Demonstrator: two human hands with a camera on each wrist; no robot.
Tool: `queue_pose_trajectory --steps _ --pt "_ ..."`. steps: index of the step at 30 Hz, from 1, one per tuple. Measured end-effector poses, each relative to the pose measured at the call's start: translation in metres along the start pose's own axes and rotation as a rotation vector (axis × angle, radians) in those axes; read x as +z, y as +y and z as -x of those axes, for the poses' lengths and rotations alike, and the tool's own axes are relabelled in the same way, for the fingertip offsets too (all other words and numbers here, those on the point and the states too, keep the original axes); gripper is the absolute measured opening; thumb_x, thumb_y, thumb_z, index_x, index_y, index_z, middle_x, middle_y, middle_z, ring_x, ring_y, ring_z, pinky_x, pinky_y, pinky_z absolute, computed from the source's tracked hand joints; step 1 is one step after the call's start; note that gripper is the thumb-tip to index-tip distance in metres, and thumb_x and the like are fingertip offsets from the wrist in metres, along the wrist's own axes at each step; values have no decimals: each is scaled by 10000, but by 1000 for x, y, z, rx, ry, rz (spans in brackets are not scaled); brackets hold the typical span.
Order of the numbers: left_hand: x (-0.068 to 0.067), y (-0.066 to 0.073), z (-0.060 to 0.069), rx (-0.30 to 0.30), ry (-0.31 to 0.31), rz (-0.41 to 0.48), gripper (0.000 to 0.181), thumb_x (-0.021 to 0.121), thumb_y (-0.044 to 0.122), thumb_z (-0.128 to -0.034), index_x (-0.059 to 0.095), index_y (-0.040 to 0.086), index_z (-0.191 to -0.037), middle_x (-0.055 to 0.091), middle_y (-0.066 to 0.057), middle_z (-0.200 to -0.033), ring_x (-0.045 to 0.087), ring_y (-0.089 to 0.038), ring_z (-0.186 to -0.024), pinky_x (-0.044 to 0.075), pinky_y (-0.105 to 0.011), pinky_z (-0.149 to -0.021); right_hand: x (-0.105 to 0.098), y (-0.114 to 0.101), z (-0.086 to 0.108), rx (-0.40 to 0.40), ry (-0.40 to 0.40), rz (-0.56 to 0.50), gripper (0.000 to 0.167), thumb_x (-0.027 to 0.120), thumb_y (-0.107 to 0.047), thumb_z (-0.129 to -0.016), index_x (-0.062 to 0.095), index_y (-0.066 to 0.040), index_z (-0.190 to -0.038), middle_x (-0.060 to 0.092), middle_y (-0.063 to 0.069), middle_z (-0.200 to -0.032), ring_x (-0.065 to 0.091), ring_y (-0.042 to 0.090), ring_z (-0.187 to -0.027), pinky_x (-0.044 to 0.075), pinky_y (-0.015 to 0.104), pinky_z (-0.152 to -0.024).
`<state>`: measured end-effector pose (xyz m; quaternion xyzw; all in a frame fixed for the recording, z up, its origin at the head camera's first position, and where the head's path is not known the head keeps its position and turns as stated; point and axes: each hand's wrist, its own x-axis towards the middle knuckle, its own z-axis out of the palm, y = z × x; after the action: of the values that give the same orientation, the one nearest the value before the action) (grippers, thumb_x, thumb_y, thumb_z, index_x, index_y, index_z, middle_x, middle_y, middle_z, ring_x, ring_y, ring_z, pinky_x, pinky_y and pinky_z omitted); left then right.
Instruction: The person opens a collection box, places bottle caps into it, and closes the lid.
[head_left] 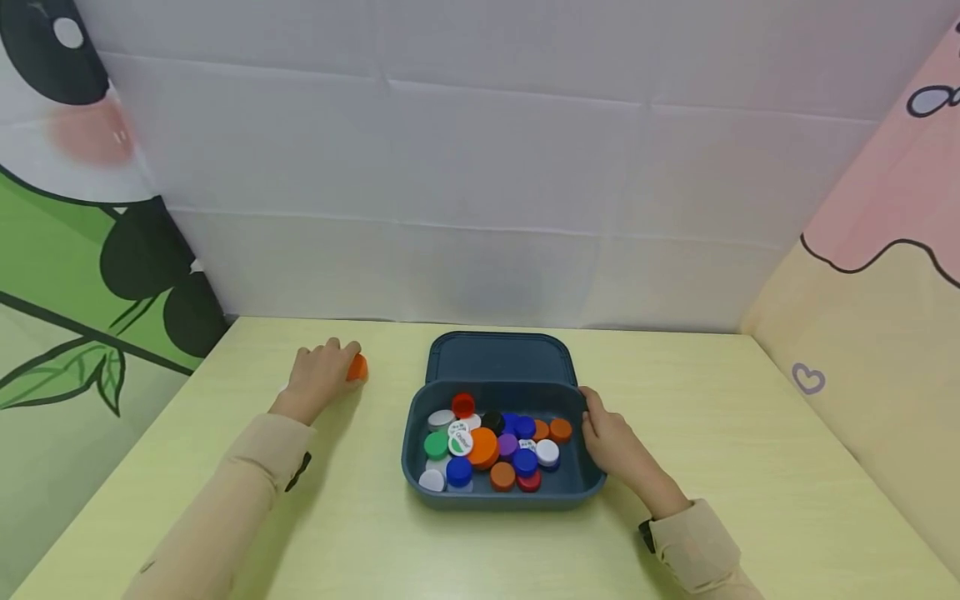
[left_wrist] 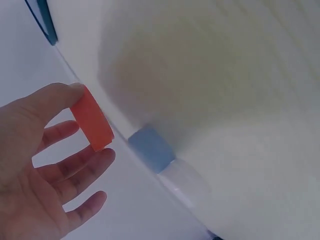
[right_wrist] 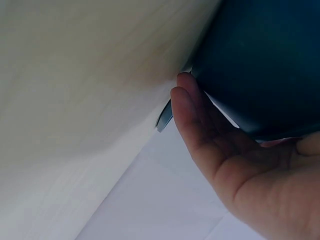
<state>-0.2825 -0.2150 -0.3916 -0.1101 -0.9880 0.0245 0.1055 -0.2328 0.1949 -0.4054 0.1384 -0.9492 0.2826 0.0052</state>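
Observation:
My left hand [head_left: 322, 379] pinches an orange bottle cap [left_wrist: 94, 120] between thumb and fingertips, left of the box and above the table. In the left wrist view, a blue cap [left_wrist: 151, 149] and a whitish cap [left_wrist: 185, 182] sit side by side on the table; the hand mostly hides them from the head view. My right hand [head_left: 618, 442] grips the right wall of a dark blue box [head_left: 498, 502], its fingers along the outside. Inside lie several bottle caps, among them a large orange cap [head_left: 483, 448], a green cap [head_left: 436, 445] and a purple cap [head_left: 507, 446].
The box's lid [head_left: 501, 357] stands behind it on the far side. The pale yellow table [head_left: 750, 433] ends at a white wall covering [head_left: 510, 167]. Printed side panels [head_left: 885, 350] border the table at left and right.

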Motion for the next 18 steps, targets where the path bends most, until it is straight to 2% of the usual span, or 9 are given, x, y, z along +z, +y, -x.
queue_pose_trajectory --steps 6,10,18 --pt "-16 11 2 36 118 -20 435 734 264 -741 550 39 -1064 561 -171 -825 553 -305 -639 436 -432 -595 1 2 -1 4 -4 0 401 376 -83 -954 316 13 -1339 577 295 -1114 609 251 -784 508 382 -663" --pt "-28 21 3 57 161 -25 448 738 278 -736 544 53 -1071 571 -169 -859 556 -321 -698 447 -444 -629 1 2 -2 6 -6 0 401 374 -84 -954 315 16 -1338 583 294 -1097 602 243 -766 505 376 -654" --pt "-51 55 8 110 233 -23 475 745 311 -728 543 84 -1094 575 -153 -907 555 -327 -776 456 -440 -689 1 2 -2 11 -10 5 409 369 -85 -955 309 23 -1345 580 300 -1101 602 242 -762 500 366 -640"
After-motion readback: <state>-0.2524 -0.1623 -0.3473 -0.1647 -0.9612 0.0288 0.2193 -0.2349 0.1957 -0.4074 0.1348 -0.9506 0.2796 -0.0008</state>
